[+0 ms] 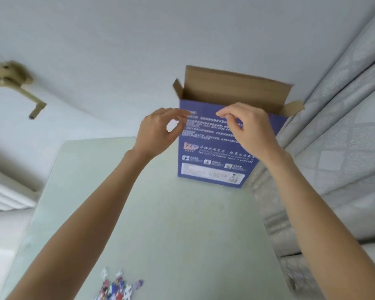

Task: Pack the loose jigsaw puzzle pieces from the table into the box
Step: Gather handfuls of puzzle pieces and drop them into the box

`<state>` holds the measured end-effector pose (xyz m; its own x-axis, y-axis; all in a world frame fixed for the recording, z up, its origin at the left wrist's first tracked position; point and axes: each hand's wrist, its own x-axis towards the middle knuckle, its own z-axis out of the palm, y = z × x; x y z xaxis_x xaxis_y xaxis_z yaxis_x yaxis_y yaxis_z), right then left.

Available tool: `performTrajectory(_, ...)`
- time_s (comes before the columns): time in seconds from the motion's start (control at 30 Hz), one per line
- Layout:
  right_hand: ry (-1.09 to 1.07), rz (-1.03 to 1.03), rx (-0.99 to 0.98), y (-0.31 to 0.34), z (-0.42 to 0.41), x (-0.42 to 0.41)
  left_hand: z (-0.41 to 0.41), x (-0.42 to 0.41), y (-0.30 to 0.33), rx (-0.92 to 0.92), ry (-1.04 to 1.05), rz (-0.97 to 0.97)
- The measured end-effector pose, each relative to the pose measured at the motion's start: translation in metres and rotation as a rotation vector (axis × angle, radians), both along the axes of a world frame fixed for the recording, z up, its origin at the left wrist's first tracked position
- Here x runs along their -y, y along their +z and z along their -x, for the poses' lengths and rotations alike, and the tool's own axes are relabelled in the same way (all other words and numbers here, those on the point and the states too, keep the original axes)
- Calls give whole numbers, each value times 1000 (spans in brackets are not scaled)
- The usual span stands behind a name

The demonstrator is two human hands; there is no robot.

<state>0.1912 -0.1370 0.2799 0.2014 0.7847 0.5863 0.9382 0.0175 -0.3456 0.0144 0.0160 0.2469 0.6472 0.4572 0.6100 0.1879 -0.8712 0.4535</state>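
Curtain (344, 126) beside box (217, 161), wall bracket (11, 79) — perhaps metal

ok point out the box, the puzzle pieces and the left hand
box (214, 161): head view, blue printed front face
puzzle pieces (117, 286): head view, middle of the loose pile
left hand (158, 132): head view, back of the hand

The box (217, 156) is printed deep blue on its outer face, with white lettering, an orange logo and a white label strip; its open flaps and inside are plain brown cardboard. The puzzle pieces (117, 287) are coloured red, blue and white. The table (160, 224) is tinted pale green. The curtain (338, 131) is patterned in grey-white checks.
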Motion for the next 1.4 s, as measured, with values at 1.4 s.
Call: performTrajectory(1.4, 122, 1088, -234, -297, 365, 93, 357, 135, -275, -812, 246, 641)
